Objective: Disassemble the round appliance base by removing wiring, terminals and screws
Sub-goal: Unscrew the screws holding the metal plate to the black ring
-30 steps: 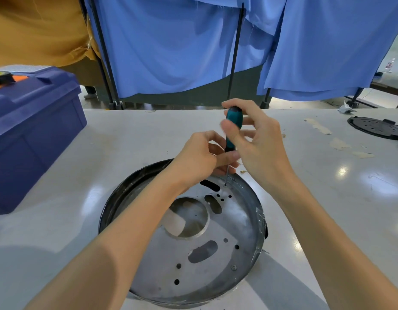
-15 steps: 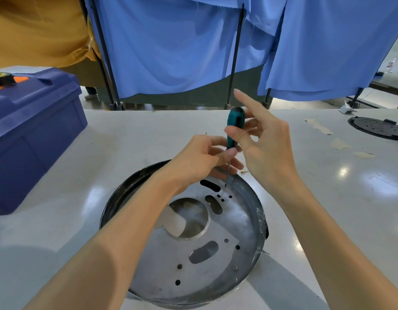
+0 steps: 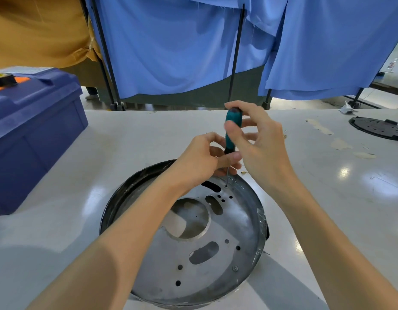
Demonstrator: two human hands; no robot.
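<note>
Screw-removal step: right hand [image 3: 258,144] gripped screwdriver [image 3: 232,128] seated at base's [image 3: 249,220] 12 o'clock screw [image 3: 226,186], left hand [image 3: 202,159] pinched its shaft; next probably needed more turns.

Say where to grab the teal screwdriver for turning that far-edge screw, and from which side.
Grip the screwdriver by its thick teal handle, coming from above and the right, as the right hand does. It stands nearly upright, tip on the screw at the far rim of the round base, so the fat top turns most easily. The left hand steadies the thin lower part.
</note>
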